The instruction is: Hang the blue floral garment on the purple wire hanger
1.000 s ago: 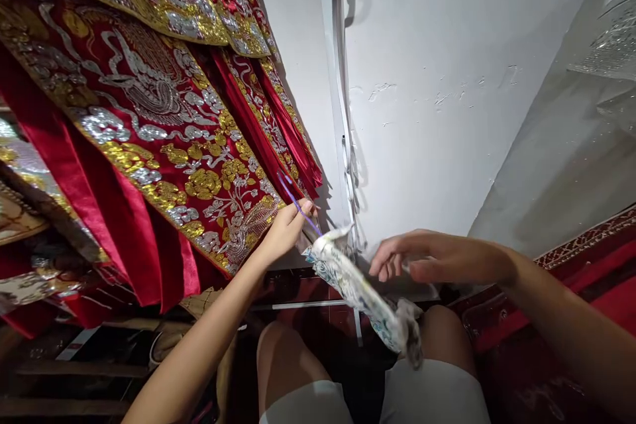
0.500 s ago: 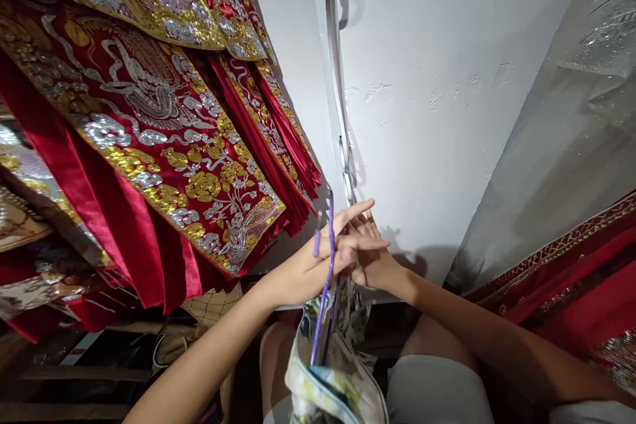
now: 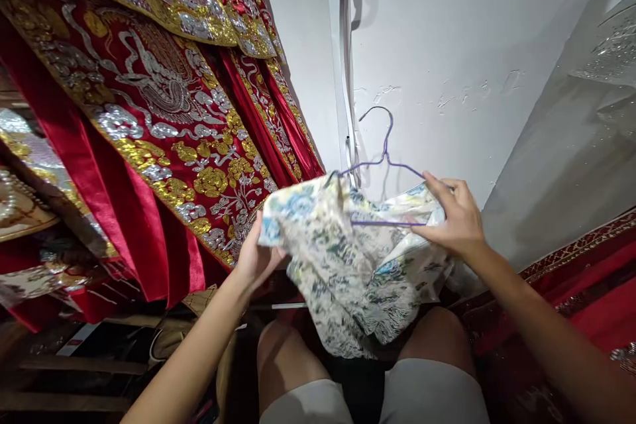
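A purple wire hanger is in front of me, hook upward, with a pale floral garment hung on it. The garment's left shoulder lies over one end of the hanger, and my left hand grips the cloth at that edge, thumb along it. At the other end my right hand is closed round the hanger's corner and the cloth beside it. Between the hands the hanger's bottom bar shows across the open neckline. The garment's lower part hangs bunched and slightly blurred above my knees.
Red embroidered garments with gold and silver sequins hang at the left. A white wall with a narrow vertical strip is ahead. Clear plastic sheeting covers the right, above red cloth. Wooden slats lie low at the left.
My hands have moved apart from close together to opposite ends of the hanger. The hanger has turned from edge-on to facing me, and the floral garment has come up and spread out.
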A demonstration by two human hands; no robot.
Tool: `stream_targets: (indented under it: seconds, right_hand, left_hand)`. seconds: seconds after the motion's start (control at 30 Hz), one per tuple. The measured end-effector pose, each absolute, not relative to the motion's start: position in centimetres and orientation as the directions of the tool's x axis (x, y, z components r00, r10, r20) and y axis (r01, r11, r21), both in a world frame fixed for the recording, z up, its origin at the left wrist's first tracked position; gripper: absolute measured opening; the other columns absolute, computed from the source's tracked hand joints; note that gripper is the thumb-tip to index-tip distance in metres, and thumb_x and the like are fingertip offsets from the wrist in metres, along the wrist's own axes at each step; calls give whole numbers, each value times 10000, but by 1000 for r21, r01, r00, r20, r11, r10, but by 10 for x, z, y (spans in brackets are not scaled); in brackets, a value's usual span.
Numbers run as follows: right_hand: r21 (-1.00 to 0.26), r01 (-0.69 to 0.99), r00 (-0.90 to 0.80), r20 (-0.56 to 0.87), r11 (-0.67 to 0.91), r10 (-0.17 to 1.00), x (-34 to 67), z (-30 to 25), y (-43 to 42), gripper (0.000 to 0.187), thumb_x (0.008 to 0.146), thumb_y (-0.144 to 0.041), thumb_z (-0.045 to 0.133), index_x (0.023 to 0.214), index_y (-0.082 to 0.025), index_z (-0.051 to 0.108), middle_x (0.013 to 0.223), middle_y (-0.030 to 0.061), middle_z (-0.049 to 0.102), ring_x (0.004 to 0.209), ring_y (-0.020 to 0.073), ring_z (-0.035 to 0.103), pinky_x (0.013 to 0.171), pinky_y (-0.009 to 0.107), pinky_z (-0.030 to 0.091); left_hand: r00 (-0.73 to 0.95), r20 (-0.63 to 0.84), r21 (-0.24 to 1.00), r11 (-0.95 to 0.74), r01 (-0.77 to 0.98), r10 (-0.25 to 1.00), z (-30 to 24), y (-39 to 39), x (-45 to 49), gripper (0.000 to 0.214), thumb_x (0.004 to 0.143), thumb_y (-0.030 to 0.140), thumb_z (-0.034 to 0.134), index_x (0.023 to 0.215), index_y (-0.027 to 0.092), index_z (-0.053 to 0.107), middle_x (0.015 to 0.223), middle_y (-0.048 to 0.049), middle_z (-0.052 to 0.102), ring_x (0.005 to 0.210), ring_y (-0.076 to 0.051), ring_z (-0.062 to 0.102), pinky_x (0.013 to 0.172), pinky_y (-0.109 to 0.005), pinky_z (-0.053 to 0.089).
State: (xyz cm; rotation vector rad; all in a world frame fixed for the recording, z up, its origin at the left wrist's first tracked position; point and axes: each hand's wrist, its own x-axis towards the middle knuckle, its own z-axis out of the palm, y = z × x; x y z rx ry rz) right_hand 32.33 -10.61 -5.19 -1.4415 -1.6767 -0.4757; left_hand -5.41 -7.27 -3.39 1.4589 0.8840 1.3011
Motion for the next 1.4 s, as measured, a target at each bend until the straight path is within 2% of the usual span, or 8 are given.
stream_targets:
  seconds: [0.23,0.4,0.6,0.7,0.8,0.9,1.07,1.4]
  right_hand:
    - [-212,941,-27,728,262,685,306,-30,-97,865,731,-417,755,1542,-289,483,1287,140,541,1178,402,539,1004,564,460]
    - [-240,898,-125,663,368,738,278,-32,-110,815,740,-234,659,1537,-267,494,1515,135,494,1393,427,425,1158,636,329]
    - [-603,430,-150,686,672,712,248,-76,-140,573,815,-89,463,1300,-273,706,1539,67,549,1460,324,459,1151,510,449]
    - [-783,141,195,622,605,759,225,-125,-149,320,880,-231,554,1143,-260,733,1283,109,719,1228,328,653,1010,511,550]
    - [-928,-57,505,292,369,812,203,-173,-149,270,850,-443,632,983,-217,694,929,96,740,802,259,694,718,411,582]
    - [-981,-179,392,-3,74,920,187,-194,-142,458,810,-661,624,769,-205,630,679,45,611,590,194,554,541,327,455]
    - [-999,50,215,18,8,976,179,-180,-119,507,833,-674,579,617,-224,487,573,-24,442,579,146,408,543,288,331]
    - [-986,71,126,-144,-154,982,192,-199,-150,394,755,-563,557,566,-221,507,532,24,554,526,158,471,526,292,358]
  left_hand:
    - [70,153,988,-152,-14,986,-124,-73,-39,560,691,635,816,968,161,704,925,-74,748,942,-248,691,870,-344,548]
    - [-155,118,987,-133,-88,981,-175,-92,-19,522,734,585,798,991,135,729,1001,-95,764,989,-253,694,904,-334,534]
    - [-407,37,951,-157,-266,913,-206,-116,-8,548,725,600,802,1046,161,734,1029,-96,773,1026,-260,710,874,-318,561]
    - [-398,-43,940,-97,-327,917,-209,-120,-5,542,716,562,830,1070,166,720,1116,-121,767,1153,-288,692,970,-346,547]
    - [-375,-139,911,-31,-412,916,-206,-125,-1,548,729,511,845,1148,190,695,1214,-130,748,1213,-293,680,1025,-380,537]
    - [-258,-179,874,33,-484,949,-198,-134,2,592,717,517,858,1188,198,696,1250,-134,742,1201,-310,693,1022,-403,553]
    - [-183,-215,849,91,-520,959,-186,-147,3,635,682,524,878,1199,200,702,1115,-123,784,1114,-331,732,980,-432,580]
    - [-558,66,967,-191,-168,827,-204,-144,-9,562,773,555,786,1219,274,591,1234,-87,662,1283,-348,589,1032,-440,504]
